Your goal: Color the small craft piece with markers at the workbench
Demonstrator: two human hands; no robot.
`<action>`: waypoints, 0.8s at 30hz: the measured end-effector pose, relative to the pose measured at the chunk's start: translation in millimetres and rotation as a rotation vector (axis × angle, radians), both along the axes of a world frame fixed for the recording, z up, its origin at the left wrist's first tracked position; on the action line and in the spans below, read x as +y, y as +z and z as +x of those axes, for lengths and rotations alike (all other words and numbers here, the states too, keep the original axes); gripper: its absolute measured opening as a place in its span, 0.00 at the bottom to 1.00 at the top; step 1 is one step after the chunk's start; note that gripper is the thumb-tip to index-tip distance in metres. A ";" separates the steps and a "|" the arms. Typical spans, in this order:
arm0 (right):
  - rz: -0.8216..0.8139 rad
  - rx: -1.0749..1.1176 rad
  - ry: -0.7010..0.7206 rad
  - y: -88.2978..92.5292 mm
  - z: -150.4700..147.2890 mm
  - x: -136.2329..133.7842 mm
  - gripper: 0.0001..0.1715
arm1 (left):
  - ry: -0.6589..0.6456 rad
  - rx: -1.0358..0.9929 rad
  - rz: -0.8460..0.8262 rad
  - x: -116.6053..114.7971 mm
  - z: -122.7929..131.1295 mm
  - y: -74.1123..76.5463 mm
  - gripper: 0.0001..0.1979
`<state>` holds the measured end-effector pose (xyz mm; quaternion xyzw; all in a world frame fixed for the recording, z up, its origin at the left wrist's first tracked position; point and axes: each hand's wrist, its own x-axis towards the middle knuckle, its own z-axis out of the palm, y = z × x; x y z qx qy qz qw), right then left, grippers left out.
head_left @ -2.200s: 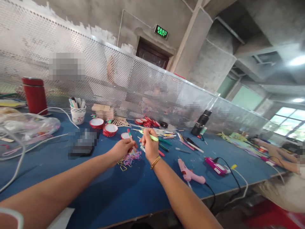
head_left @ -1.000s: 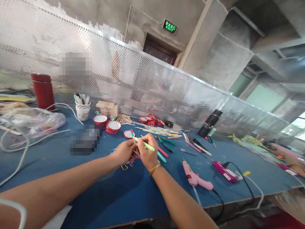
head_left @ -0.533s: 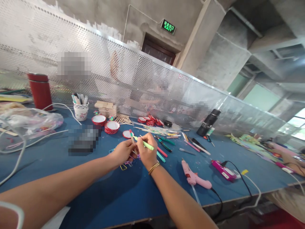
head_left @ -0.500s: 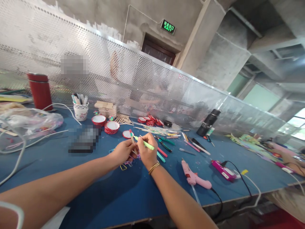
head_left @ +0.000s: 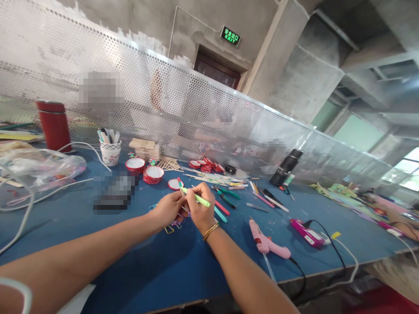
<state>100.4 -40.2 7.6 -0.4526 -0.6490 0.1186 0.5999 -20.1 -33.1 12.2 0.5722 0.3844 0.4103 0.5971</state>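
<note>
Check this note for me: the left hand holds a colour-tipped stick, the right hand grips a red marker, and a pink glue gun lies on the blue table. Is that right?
Not quite: the marker in the right hand is light green, not red, as the head view shows. The left hand does hold a colour-tipped stick, and a pink glue gun lies on the blue table.

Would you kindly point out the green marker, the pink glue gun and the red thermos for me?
Green marker [head_left: 203,201], head view: rear of the barrel.
Pink glue gun [head_left: 263,244], head view: its body.
Red thermos [head_left: 54,128], head view: its side wall.
</note>
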 end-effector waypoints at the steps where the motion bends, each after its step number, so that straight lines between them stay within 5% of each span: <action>1: -0.001 -0.002 0.002 0.0 0.0 -0.1 0.11 | 0.003 0.000 -0.001 -0.4 0.1 0.6 0.20; 24: 0.056 -0.017 -0.030 -0.7 -0.1 1.9 0.11 | 0.029 0.003 -0.014 -1.1 0.3 5.8 0.19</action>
